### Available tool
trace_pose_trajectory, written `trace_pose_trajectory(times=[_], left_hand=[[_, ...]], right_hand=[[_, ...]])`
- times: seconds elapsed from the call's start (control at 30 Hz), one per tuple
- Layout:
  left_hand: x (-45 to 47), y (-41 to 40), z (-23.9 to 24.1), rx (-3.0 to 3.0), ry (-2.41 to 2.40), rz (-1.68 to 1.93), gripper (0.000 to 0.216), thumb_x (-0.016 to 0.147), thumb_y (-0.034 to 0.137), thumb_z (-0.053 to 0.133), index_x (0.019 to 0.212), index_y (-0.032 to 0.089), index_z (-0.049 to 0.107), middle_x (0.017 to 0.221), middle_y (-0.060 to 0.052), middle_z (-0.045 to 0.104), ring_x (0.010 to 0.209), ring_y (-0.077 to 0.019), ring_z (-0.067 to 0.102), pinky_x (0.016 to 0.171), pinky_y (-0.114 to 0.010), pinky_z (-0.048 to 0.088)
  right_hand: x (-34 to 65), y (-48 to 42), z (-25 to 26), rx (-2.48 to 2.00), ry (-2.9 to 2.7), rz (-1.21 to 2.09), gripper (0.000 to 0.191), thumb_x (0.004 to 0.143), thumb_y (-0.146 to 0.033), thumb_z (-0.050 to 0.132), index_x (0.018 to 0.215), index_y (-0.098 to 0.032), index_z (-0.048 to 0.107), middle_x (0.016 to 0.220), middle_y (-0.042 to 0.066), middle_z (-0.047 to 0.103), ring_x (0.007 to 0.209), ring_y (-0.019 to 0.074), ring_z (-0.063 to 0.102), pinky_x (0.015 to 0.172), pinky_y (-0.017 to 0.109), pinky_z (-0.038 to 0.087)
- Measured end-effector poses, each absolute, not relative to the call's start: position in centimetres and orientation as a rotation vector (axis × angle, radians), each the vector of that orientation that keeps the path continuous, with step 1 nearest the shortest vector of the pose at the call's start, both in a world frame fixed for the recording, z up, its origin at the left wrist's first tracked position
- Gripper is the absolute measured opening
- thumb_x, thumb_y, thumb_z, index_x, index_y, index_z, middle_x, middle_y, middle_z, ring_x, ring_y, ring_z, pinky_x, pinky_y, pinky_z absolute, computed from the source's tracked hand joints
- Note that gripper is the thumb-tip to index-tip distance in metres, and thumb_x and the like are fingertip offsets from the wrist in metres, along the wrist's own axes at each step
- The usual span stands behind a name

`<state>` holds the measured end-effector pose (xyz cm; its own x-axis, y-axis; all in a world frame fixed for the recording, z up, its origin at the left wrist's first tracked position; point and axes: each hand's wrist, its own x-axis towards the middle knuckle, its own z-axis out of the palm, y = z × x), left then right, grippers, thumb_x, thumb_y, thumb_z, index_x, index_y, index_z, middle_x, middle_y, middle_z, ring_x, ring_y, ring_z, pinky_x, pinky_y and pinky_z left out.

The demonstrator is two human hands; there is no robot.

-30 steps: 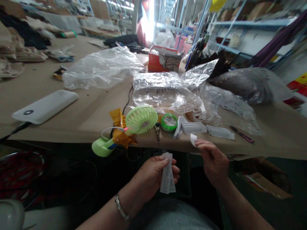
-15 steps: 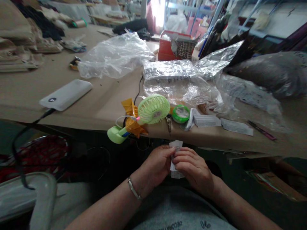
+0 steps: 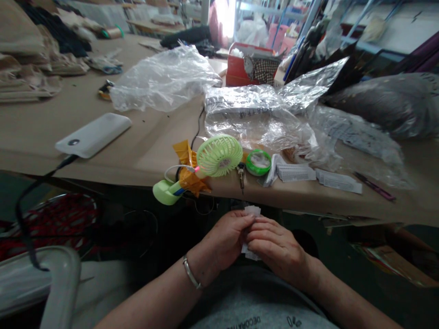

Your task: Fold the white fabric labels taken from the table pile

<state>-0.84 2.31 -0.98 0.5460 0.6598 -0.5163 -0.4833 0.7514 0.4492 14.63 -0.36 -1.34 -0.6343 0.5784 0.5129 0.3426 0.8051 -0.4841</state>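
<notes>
Just below the table's front edge, my left hand (image 3: pixel 228 237) and my right hand (image 3: pixel 276 242) meet around a small stack of white printed labels (image 3: pixel 253 210). Both are closed on it, the left thumb lying over its upper part and the right fingers across its middle. Only the top and bottom ends of the labels show; the rest is covered by my fingers. On the table edge above my hands lie a small pointed metal tool (image 3: pixel 241 176) and a green round container (image 3: pixel 258 162). More stacks of printed labels (image 3: pixel 295 172) lie to their right.
A green handheld fan (image 3: pixel 219 156) is taped at the table edge (image 3: pixel 226 185). A white power bank (image 3: pixel 94 135) with a black cable lies left. Clear plastic bags (image 3: pixel 164 80), a red box (image 3: pixel 240 66) and purple-handled tweezers or snips (image 3: pixel 375 186) are also on the table.
My fingers have closed further over the labels, hiding their middle. The left thumb has shifted slightly right, and the stack sits slightly lower.
</notes>
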Motion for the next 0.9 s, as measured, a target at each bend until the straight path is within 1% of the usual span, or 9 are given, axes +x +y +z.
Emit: trace_pose_trajectory(times=[0.13, 0.3, 0.4, 0.53, 0.67, 0.73, 0.77, 0.83, 0.9], left_hand=[[-1.2, 2.2, -0.8, 0.280, 0.739, 0.665, 0.010, 0.074, 0.018, 0.065, 0.077, 0.009, 0.065, 0.065, -0.005, 0.064, 0.054, -0.0116, 0.059, 0.055, -0.023, 0.045], [-1.6, 1.9, -0.5, 0.362, 0.707, 0.532, 0.020, 0.083, 0.028, 0.056, 0.091, 0.011, 0.064, 0.070, -0.007, 0.066, 0.057, -0.0172, 0.064, 0.059, -0.032, 0.051], [-1.5, 1.5, -0.3, 0.389, 0.687, 0.526, 0.017, 0.082, 0.027, 0.057, 0.086, 0.012, 0.064, 0.068, -0.006, 0.065, 0.056, -0.0161, 0.064, 0.057, -0.030, 0.051], [-1.6, 1.1, -0.6, 0.388, 0.628, 0.499, 0.018, 0.082, 0.029, 0.058, 0.083, 0.011, 0.062, 0.069, -0.006, 0.065, 0.057, -0.0156, 0.064, 0.058, -0.030, 0.052], [-1.9, 0.8, -0.9, 0.373, 0.606, 0.477, 0.017, 0.081, 0.030, 0.059, 0.080, 0.012, 0.060, 0.064, -0.003, 0.060, 0.054, -0.0160, 0.064, 0.054, -0.028, 0.051], [-2.0, 0.8, -0.9, 0.379, 0.600, 0.480, 0.018, 0.081, 0.030, 0.058, 0.078, 0.013, 0.059, 0.063, -0.002, 0.058, 0.054, -0.0158, 0.063, 0.052, -0.027, 0.051], [-2.0, 0.8, -0.9, 0.387, 0.582, 0.475, 0.020, 0.082, 0.031, 0.058, 0.077, 0.012, 0.059, 0.062, -0.001, 0.058, 0.054, -0.0158, 0.063, 0.052, -0.027, 0.051], [-2.1, 0.8, -0.8, 0.395, 0.530, 0.448, 0.022, 0.082, 0.033, 0.058, 0.078, 0.012, 0.060, 0.062, -0.002, 0.057, 0.054, -0.0156, 0.063, 0.052, -0.027, 0.051], [-2.1, 0.8, -0.6, 0.397, 0.494, 0.411, 0.021, 0.081, 0.033, 0.059, 0.083, 0.012, 0.061, 0.062, -0.002, 0.058, 0.053, -0.0158, 0.063, 0.052, -0.027, 0.052]], right_hand=[[15.3, -0.5, -1.1, -0.768, -2.103, 0.518, 0.030, 0.084, -0.008, 0.054, 0.112, -0.016, 0.056, 0.102, 0.009, 0.067, 0.100, 0.0199, 0.062, 0.094, 0.039, 0.048], [15.9, 0.5, -0.9, -1.316, -1.597, 0.934, 0.012, 0.083, -0.024, 0.060, 0.093, -0.020, 0.059, 0.087, 0.002, 0.062, 0.081, 0.0154, 0.060, 0.073, 0.027, 0.049], [15.3, 1.2, -1.0, -1.356, -1.439, 1.290, 0.017, 0.079, -0.034, 0.064, 0.081, -0.019, 0.058, 0.071, -0.002, 0.058, 0.063, 0.0111, 0.055, 0.060, 0.022, 0.045], [14.4, 1.3, -1.1, -1.319, -1.264, 1.466, 0.025, 0.078, -0.039, 0.064, 0.071, -0.017, 0.054, 0.059, -0.005, 0.051, 0.052, 0.0083, 0.046, 0.051, 0.020, 0.039], [14.3, 1.0, -1.1, -1.269, -1.219, 1.547, 0.023, 0.076, -0.037, 0.067, 0.071, -0.017, 0.056, 0.064, -0.004, 0.052, 0.057, 0.0084, 0.048, 0.056, 0.020, 0.040], [14.7, 1.1, -1.1, -1.215, -1.199, 1.622, 0.020, 0.075, -0.035, 0.069, 0.081, -0.018, 0.060, 0.072, -0.003, 0.056, 0.064, 0.0093, 0.052, 0.061, 0.020, 0.042], [14.9, 1.2, -1.2, -1.161, -1.194, 1.695, 0.024, 0.074, -0.034, 0.071, 0.090, -0.020, 0.061, 0.079, -0.001, 0.058, 0.069, 0.0106, 0.055, 0.065, 0.021, 0.044], [15.5, 1.6, -1.5, -0.992, -1.215, 1.911, 0.046, 0.070, -0.035, 0.075, 0.111, -0.023, 0.059, 0.098, 0.002, 0.062, 0.084, 0.0145, 0.060, 0.075, 0.025, 0.047], [16.0, 2.2, -1.9, -0.775, -1.266, 2.121, 0.060, 0.065, -0.038, 0.078, 0.120, -0.024, 0.058, 0.118, 0.006, 0.057, 0.100, 0.0192, 0.059, 0.086, 0.030, 0.046]])
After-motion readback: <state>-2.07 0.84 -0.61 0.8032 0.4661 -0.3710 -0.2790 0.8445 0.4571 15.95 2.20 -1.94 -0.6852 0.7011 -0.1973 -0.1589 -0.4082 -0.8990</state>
